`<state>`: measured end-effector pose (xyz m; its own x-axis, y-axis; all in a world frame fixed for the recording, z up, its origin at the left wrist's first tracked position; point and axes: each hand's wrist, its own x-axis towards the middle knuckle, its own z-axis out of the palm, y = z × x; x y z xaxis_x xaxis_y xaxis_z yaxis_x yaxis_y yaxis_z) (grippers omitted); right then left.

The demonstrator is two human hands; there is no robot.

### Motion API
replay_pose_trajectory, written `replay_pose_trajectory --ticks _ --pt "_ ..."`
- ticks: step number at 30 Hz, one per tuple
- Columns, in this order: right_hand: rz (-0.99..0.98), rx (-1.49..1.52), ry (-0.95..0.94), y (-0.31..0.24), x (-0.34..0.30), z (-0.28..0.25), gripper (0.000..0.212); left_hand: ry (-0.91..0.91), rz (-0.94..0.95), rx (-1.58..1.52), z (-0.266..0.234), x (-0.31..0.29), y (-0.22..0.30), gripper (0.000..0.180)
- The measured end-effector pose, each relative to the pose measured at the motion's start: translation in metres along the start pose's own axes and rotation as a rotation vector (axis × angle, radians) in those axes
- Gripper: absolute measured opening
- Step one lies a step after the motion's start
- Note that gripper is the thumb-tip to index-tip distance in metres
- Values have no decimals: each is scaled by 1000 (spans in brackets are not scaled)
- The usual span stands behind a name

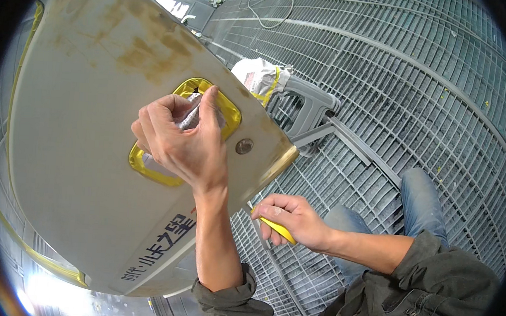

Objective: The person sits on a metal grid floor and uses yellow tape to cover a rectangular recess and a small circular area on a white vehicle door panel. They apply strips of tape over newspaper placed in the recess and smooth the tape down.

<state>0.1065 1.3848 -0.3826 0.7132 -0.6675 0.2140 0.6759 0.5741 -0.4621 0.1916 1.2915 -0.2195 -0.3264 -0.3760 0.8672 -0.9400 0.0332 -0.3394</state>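
Observation:
A pale vehicle panel [89, 146] with brownish sanded patches takes up the left side. Yellow masking tape [230, 110] frames an oblong opening in it. My left hand [184, 138] is closed over that opening, thumb and fingers pinching a crumpled silvery-white masking sheet [192, 114]; the hand hides the middle of the opening. Lower and to the right, off the panel's edge, my right hand [292, 219] is closed round a slim yellow-handled tool [278, 229]. It looks like a utility knife, but its tip is too small to make out.
A round dark plug [244, 146] sits in the panel beside the tape. Beyond its edge are a grey plastic step stool [313, 100] and a white bag with yellow tape [258, 76]. Metal floor grating [387, 79] lies below, with a hose [274, 24] on it.

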Motion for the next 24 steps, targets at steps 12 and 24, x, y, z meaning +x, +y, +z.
replay_pose_trajectory --ticks 12,24 --pt "-9 11 -1 0 -3 3 28 9 -80 -49 2 1 3 42" --pt "-100 -12 25 -14 -13 6 26 119 -109 -102 0 14 -6 36"
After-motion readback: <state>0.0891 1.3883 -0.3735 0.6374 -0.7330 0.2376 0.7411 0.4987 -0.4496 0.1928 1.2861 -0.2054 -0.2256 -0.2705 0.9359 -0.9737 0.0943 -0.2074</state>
